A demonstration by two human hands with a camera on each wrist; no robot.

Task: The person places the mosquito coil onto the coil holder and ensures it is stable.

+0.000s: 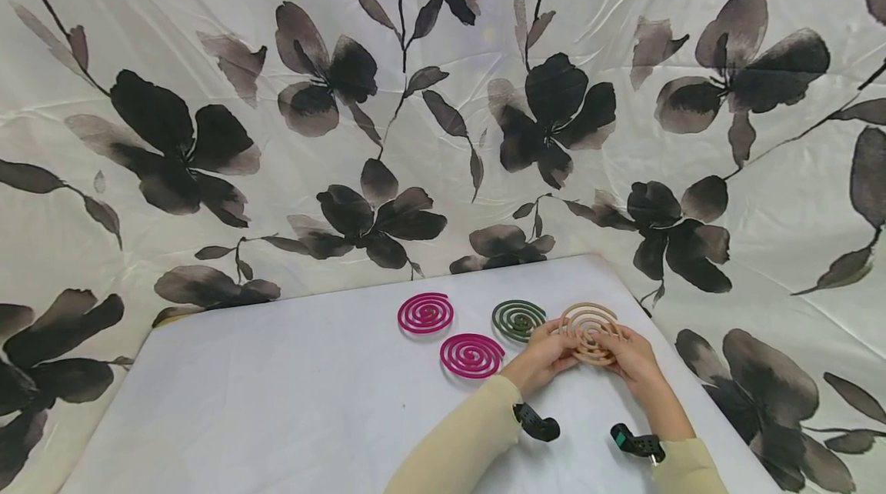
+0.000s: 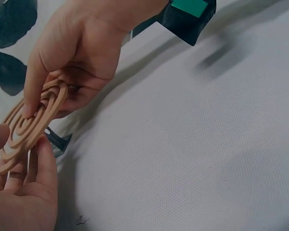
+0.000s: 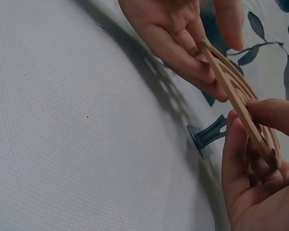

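Observation:
Both hands hold a tan mosquito coil (image 1: 588, 334) over the right side of the table. My right hand (image 1: 631, 355) pinches it, thumb pressed on the rings near the centre and fingers underneath. On the opposite side, my left hand (image 1: 547, 355) has its fingers behind the coil's edge and the thumb over the top. Tilted steeply in the right wrist view, the coil (image 3: 241, 101) shows its rim. Below it a small grey-blue piece with a flat foot (image 3: 207, 139) sticks out beside the right fingertips; its upper end is hidden.
A green mosquito coil (image 1: 517, 320) lies just left of the hands. Two magenta coils, a farther one (image 1: 425, 313) and a nearer one (image 1: 472, 355), lie left of that on the white table (image 1: 277, 386). Floral cloth (image 1: 443, 132) hangs behind. Each wrist carries a black camera (image 1: 536, 422).

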